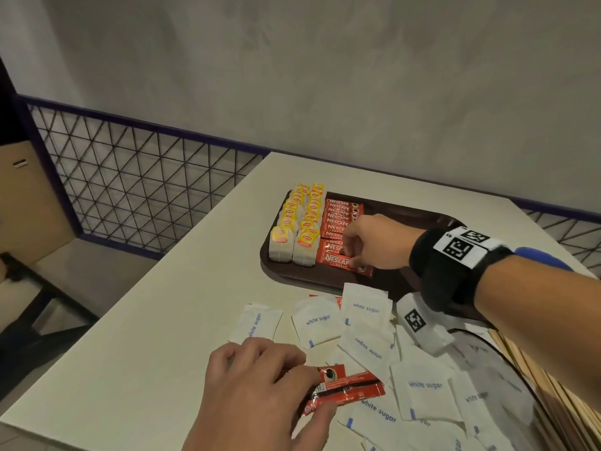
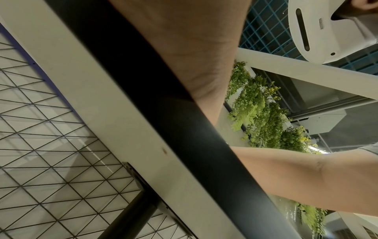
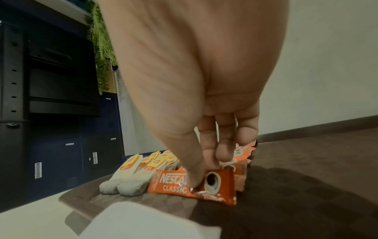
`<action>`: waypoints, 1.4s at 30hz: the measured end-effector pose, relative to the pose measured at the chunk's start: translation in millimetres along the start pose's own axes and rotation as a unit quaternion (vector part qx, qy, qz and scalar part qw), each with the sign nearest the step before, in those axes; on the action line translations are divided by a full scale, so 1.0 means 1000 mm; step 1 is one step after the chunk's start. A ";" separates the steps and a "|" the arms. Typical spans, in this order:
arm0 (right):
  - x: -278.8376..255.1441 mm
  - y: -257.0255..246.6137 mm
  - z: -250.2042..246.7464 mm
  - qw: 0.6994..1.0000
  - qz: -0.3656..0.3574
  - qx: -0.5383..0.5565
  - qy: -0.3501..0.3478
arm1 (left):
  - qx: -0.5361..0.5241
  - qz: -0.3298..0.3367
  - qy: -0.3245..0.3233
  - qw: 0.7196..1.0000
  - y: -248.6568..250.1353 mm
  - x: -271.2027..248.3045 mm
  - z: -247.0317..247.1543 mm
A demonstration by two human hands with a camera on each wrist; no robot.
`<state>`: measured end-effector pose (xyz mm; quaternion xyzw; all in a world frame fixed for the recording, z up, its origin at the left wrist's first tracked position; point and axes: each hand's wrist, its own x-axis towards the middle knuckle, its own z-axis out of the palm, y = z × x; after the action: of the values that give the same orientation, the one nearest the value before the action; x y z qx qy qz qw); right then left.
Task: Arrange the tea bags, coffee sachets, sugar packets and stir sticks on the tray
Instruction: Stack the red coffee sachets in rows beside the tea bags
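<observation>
Right hand (image 1: 374,245) reached over the brown tray (image 1: 413,213), thumb and fingers (image 3: 210,155) clamped on the nearest coffee sachet (image 3: 194,186) at the front of one red column, about eight sachets as far as could be counted. Left of that column on the tray stood two rows of yellow-tagged tea bags (image 1: 300,222), roughly nine a row, exact count unclear. Left hand (image 1: 257,392) lay on the worktop (image 1: 156,320), fingers pinching two more coffee sachets (image 1: 344,388); about ten white sugar packets (image 1: 364,323) lay scattered just beside, wooden stir sticks (image 1: 559,402) at right, uncountable.
</observation>
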<state>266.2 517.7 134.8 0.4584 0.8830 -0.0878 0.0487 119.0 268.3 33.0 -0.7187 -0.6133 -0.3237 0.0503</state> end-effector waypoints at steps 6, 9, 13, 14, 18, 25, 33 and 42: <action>0.004 0.003 0.002 1.000 0.004 -0.018 0.008 | -0.008 0.000 -0.020 1.000 0.000 0.002 -0.003; 0.000 -0.001 -0.006 1.000 -0.001 -0.007 0.017 | -0.012 -0.005 -0.031 0.999 0.001 0.001 -0.006; -0.024 -0.016 -0.023 0.998 -0.035 0.022 0.043 | -0.037 -0.014 -0.023 0.999 0.002 0.000 -0.007; -0.035 -0.023 -0.026 0.997 -0.050 0.033 0.041 | -0.044 -0.019 -0.027 0.999 0.003 -0.001 -0.008; -0.086 -0.051 -0.029 0.986 -0.132 0.099 0.003 | -0.105 -0.062 -0.028 0.992 0.008 -0.003 -0.017; -0.131 -0.087 0.004 0.972 -0.204 0.045 -0.107 | -0.304 -0.164 0.065 0.936 0.012 0.001 -0.030; -0.124 -0.078 -0.002 0.961 -0.160 0.185 -0.132 | -0.418 -0.240 0.088 0.872 0.008 -0.004 -0.033; -0.135 -0.085 0.002 0.980 -0.173 0.098 -0.032 | -0.516 -0.234 0.118 0.816 0.002 -0.002 -0.033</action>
<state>273.9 360.9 164.7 0.2987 0.9340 -0.1957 0.0153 107.7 250.9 58.2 -0.4305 -0.4953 -0.6770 -0.3331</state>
